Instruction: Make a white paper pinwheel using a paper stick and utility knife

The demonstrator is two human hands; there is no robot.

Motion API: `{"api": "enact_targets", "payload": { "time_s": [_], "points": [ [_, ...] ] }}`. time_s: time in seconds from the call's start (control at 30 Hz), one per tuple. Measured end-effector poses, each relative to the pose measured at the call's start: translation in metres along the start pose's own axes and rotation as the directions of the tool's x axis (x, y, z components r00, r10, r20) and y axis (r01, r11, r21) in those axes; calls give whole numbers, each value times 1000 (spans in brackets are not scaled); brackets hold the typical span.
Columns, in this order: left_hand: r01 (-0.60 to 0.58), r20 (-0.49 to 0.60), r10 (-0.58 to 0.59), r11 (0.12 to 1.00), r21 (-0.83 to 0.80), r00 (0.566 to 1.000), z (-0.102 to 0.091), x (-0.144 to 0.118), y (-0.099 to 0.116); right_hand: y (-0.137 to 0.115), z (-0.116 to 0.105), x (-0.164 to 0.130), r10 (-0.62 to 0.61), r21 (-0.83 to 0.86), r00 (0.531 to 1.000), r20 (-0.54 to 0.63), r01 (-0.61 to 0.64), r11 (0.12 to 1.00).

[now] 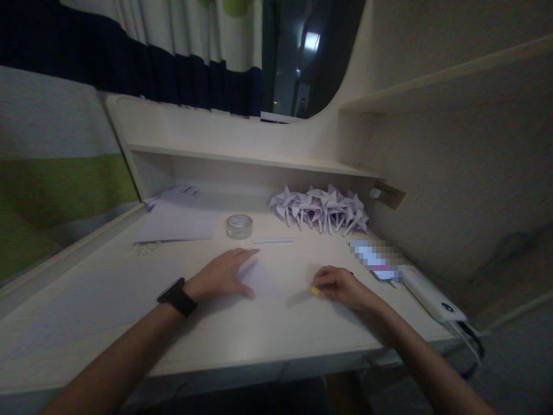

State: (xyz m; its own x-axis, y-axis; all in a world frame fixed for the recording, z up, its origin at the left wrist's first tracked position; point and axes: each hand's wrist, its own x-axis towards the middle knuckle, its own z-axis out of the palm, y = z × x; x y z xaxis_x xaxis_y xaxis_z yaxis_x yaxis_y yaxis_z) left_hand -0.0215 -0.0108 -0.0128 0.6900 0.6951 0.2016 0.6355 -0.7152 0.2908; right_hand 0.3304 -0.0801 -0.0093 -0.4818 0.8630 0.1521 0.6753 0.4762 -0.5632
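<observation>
My left hand (224, 274), with a dark watch on its wrist, rests low over the desk with fingers and thumb spread. A pale sheet of paper (261, 276) lies by its fingertips, faint against the white top. My right hand (339, 285) is closed in a pinch on a small yellow object (315, 291); its kind is not clear, and a blurred streak or shadow extends left from it. Beyond my left hand stand a roll of clear tape (239, 226) and a thin white paper stick (273, 241).
Several white paper pinwheels (322, 207) are heaped at the back right. A stack of white paper (177, 219) lies at the back left, with small scraps (147, 249) before it. A phone (374, 259) and a long white device (432, 294) with cables line the right edge.
</observation>
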Motion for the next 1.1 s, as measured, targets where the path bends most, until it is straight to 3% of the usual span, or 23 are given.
{"api": "enact_targets", "payload": {
  "time_s": [0.27,0.4,0.5,0.63,0.87,0.97,1.1],
  "points": [
    [99,57,-89,972,-211,994,9,3,-13,19,-14,12,52,-32,999,3,-52,998],
    [163,92,-136,881,-443,986,0,3,-6,21,-19,17,48,-29,999,25,-47,998],
    [205,48,-216,802,-562,975,-8,4,-2,18,-21,22,107,-32,994,2,-107,994],
    [224,8,-303,686,-692,953,-14,5,1,-1,-13,40,103,-70,982,-156,-115,991],
    [220,47,-351,472,-853,935,-16,4,9,-64,22,97,-117,51,948,-297,138,989],
    [214,17,-395,462,-861,918,-16,6,9,-79,36,112,-133,85,938,-319,168,982],
    [162,-66,-376,542,-825,924,-18,8,13,-81,50,120,-145,42,903,-405,176,983]
  ]
}}
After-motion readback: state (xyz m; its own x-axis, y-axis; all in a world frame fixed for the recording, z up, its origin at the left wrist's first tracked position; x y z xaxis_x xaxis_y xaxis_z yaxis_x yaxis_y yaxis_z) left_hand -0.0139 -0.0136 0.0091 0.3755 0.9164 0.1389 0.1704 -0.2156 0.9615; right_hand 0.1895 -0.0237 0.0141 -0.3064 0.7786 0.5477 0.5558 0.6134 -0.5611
